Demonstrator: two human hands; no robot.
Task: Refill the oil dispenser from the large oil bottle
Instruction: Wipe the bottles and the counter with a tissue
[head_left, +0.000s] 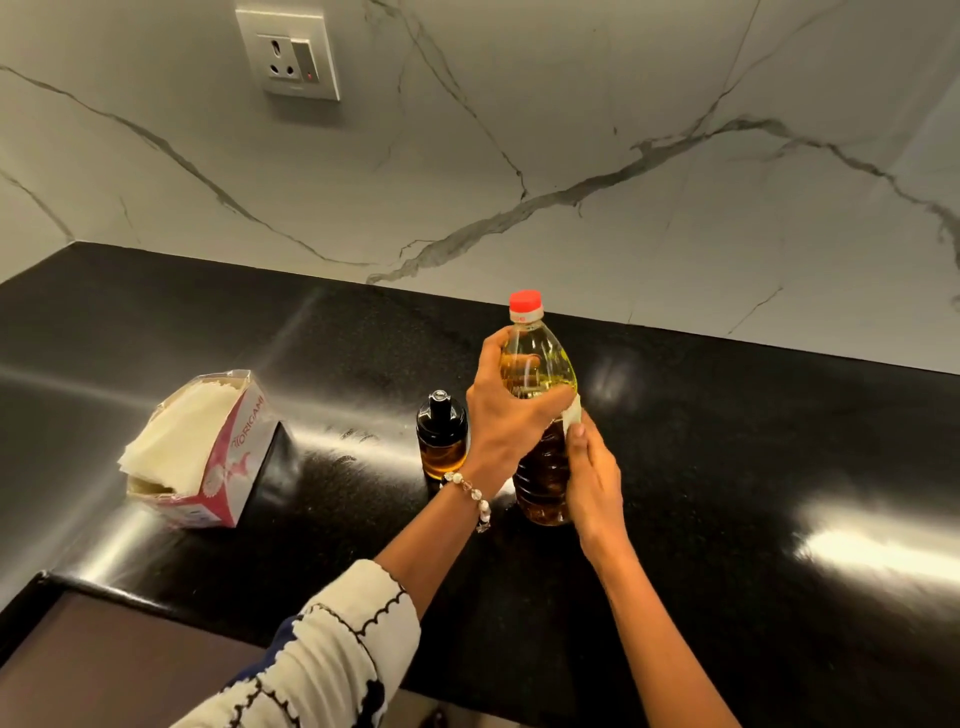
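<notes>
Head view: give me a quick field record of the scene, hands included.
surface: black counter
oil bottle: upright on counter, red cap on
dispenser: left of bottle, black top on, a little oil inside
left hand: grips bottle's upper part
right hand: on bottle's side, fingers at a white scrap
tissue pack: far left, open
pouring: not started

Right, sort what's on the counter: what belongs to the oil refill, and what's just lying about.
For the job:
oil bottle, red cap on, gripped by left hand, right hand on its side
dispenser

Lying about:
tissue box
wall socket
</notes>
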